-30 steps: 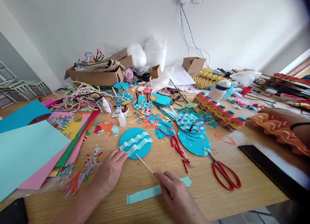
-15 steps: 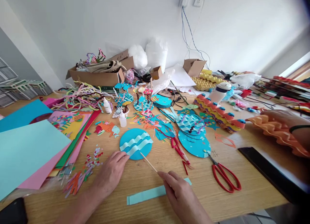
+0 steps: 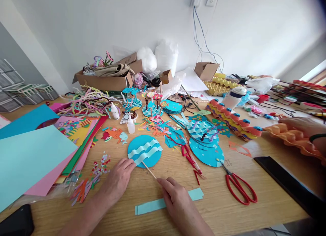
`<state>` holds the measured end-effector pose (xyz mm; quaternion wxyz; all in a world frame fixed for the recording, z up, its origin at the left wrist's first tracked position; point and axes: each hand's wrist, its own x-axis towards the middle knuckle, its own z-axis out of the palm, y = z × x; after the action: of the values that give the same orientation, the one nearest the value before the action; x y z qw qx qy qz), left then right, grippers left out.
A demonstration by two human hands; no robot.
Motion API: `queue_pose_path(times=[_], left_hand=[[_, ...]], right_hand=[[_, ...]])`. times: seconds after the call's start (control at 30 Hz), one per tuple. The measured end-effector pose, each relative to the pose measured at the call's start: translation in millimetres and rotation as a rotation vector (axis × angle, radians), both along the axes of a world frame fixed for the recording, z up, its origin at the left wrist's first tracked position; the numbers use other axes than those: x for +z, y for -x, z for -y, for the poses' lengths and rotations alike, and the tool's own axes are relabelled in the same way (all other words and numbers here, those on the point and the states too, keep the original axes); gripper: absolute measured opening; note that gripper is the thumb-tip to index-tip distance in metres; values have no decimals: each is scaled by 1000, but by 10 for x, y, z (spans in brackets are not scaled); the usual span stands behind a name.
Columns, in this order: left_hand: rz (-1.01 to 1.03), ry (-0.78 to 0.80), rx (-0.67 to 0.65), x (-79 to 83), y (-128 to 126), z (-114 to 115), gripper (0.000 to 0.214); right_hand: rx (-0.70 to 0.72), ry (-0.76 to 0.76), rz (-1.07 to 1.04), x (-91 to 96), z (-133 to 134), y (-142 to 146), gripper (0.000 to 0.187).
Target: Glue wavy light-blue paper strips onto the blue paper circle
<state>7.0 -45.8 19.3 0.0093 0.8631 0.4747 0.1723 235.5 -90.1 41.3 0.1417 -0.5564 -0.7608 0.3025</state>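
A round blue disc [image 3: 144, 139] lies on the wooden table with two pale-blue wavy paper strips [image 3: 149, 155] across it. At the disc's lower left edge, my left hand [image 3: 119, 177] is closed, its fingertips pinching the end of the lower wavy strip. My right hand [image 3: 175, 197] grips a thin wooden stick [image 3: 149, 170], whose tip touches the disc just below that strip. Flat pale-blue paper strips [image 3: 149, 206] lie on the table, partly hidden beneath my right hand. White glue bottles [image 3: 130, 124] stand behind the disc.
Red-handled scissors [image 3: 240, 188] and a black phone-like slab [image 3: 277, 183] lie to the right. Coloured paper sheets [image 3: 33, 157] cover the left. Paper scraps [image 3: 163, 129] and decorated blue discs [image 3: 203, 134] lie farther back. Another person's hand [image 3: 297, 123] rests on an orange egg tray [image 3: 287, 137].
My right hand has shifted left with the stick, its tip sliding left along the lower strip's edge. My left hand stays at the disc's edge. The view has shifted slightly.
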Motion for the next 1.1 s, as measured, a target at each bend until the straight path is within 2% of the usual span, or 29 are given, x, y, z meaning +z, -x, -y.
queue_pose_path(times=[0.2,0.4,0.5,0.6,0.67,0.73,0.8,0.87,0.97,1.1], left_hand=[[-62,-29,-18,-131,49,7,44],[-157,-68,-24,-92,42,29,42],[-101,-68,-19,-47,47,38,42],[30,-71,2,10,65,27,38],[132,-82,31,49,75,5,35],[215,-105,52,74,74,-25,33],[271,-123,63,77,60,-54,31],[306,-118,74,69,37,-77,30],[342,-61,100,89,7,-100,29],[389,4,106,217,6,-129,26]], right_hand=[[5,-26,-5,-61,8,27,40],[4,-46,6,-54,8,11,41],[1,-88,10,-6,69,-168,40],[-3,-177,-12,27,141,-480,36],[-88,-286,-11,26,163,-701,33],[-234,-383,18,0,156,-890,31],[-392,-430,75,-52,124,-1035,32],[-487,-439,141,-129,77,-1142,33],[-526,-434,235,-266,4,-1261,33],[-542,-393,345,-373,-60,-1366,35]])
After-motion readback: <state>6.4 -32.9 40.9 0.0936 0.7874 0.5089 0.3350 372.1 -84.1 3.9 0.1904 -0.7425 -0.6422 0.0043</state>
